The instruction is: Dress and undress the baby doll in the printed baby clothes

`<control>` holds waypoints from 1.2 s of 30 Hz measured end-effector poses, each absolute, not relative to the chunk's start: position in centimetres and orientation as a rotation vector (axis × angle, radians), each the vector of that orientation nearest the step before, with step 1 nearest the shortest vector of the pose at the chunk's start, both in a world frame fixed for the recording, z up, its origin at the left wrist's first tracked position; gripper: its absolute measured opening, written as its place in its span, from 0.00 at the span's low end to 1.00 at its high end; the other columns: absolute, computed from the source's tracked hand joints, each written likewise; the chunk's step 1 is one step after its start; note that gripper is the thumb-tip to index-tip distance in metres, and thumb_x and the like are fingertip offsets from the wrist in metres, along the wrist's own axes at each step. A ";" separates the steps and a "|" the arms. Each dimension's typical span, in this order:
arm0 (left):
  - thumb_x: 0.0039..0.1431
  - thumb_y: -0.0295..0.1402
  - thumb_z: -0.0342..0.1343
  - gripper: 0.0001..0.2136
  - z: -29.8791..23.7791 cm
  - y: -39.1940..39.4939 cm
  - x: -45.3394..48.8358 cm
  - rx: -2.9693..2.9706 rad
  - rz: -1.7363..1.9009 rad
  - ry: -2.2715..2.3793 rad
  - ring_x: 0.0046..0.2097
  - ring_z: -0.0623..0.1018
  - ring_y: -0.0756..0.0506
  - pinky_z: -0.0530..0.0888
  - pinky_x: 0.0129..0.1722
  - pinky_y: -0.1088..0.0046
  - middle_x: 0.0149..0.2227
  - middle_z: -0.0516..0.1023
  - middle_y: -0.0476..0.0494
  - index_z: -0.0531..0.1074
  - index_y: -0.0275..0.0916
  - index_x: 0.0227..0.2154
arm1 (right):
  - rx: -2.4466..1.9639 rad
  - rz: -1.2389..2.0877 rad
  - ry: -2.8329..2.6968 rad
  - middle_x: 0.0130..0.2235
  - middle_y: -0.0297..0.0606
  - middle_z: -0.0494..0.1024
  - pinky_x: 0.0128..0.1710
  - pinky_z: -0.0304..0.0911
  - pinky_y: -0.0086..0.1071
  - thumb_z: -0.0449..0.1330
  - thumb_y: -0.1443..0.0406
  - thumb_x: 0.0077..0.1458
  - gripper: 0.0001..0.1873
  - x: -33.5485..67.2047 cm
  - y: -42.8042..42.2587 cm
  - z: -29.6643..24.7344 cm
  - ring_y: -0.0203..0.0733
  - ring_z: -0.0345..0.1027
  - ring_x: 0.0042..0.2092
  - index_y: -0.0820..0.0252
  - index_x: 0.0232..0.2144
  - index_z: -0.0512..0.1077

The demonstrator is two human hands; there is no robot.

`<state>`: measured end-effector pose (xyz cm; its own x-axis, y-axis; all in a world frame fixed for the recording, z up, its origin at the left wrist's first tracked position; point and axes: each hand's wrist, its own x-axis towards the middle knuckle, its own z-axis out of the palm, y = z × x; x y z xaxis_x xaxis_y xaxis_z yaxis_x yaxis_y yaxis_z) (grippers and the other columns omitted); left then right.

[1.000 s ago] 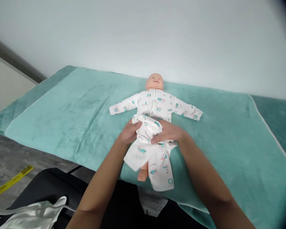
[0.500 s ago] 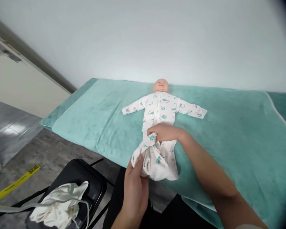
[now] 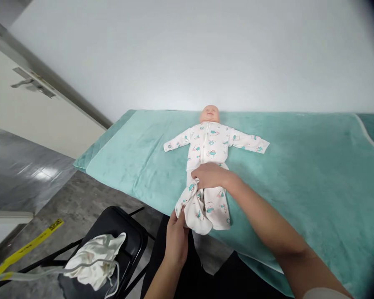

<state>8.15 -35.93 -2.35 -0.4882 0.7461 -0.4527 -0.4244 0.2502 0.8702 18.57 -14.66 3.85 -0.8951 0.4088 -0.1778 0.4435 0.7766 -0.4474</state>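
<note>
A baby doll (image 3: 210, 113) lies face up on the teal bed cover, its head toward the wall. Its white printed long-sleeved top (image 3: 208, 141) has both sleeves spread out. Below the top are matching baby trousers (image 3: 216, 211), with one leg flat and the other bunched. My right hand (image 3: 208, 175) is closed on the upper part of the bunched leg, its fingertips partly hidden by cloth. Lower down, near the bed's front edge, my left hand (image 3: 178, 232) pinches the side of the same trouser leg.
A teal plush cover (image 3: 299, 178) spreads over the bed against a white wall (image 3: 205, 54). Crumpled white cloth (image 3: 93, 257) and a pale cable lie on a black folding chair (image 3: 127, 236) at lower left. A door with a handle (image 3: 33, 85) stands at left.
The trouser cloth has shifted; one leg now lies straighter while the other is gathered between my hands. My left hand has moved slightly right and down. The view has turned a little left.
</note>
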 end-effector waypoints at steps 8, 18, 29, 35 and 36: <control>0.49 0.52 0.67 0.22 1.2 -30.0 4.4 0.745 1.395 1.611 0.37 0.79 0.41 0.74 0.34 0.68 0.33 0.81 0.45 0.78 0.41 0.40 | 0.443 -1.510 2.840 0.38 0.34 0.80 0.36 0.59 0.31 0.64 0.54 0.57 0.13 20.8 -11.8 3.5 0.42 0.72 0.39 0.57 0.37 0.75; 0.55 0.59 0.59 0.26 -0.9 -16.9 -2.1 1.075 1.265 1.564 0.26 0.63 0.51 0.62 0.27 0.74 0.23 0.66 0.52 0.66 0.38 0.23 | 0.730 -1.953 2.645 0.28 0.32 0.80 0.36 0.63 0.33 0.64 0.52 0.57 0.16 22.6 -10.4 3.1 0.40 0.73 0.30 0.56 0.42 0.76; 0.48 0.37 0.68 0.12 0.9 -11.3 -0.2 1.561 1.108 1.736 0.35 0.69 0.48 0.65 0.38 0.72 0.31 0.71 0.51 0.71 0.40 0.30 | 2.015 -0.879 3.001 0.40 0.41 0.73 0.35 0.54 0.34 0.60 0.51 0.60 0.16 21.5 -9.4 1.9 0.45 0.66 0.39 0.56 0.36 0.67; 0.52 0.36 0.63 0.11 2.0 -10.7 -1.7 1.303 1.171 1.676 0.28 0.67 0.49 0.65 0.31 0.72 0.23 0.66 0.53 0.66 0.40 0.25 | 2.110 -1.491 3.062 0.34 0.36 0.70 0.40 0.53 0.34 0.52 0.52 0.66 0.16 21.6 -8.7 -1.2 0.41 0.59 0.38 0.55 0.30 0.64; 0.51 0.37 0.64 0.12 1.8 -10.7 -2.6 1.177 1.232 1.683 0.27 0.67 0.50 0.66 0.30 0.73 0.23 0.66 0.54 0.65 0.40 0.25 | 2.213 -1.603 3.018 0.33 0.34 0.68 0.40 0.53 0.34 0.48 0.51 0.67 0.17 22.5 -8.6 -1.6 0.40 0.58 0.37 0.54 0.31 0.64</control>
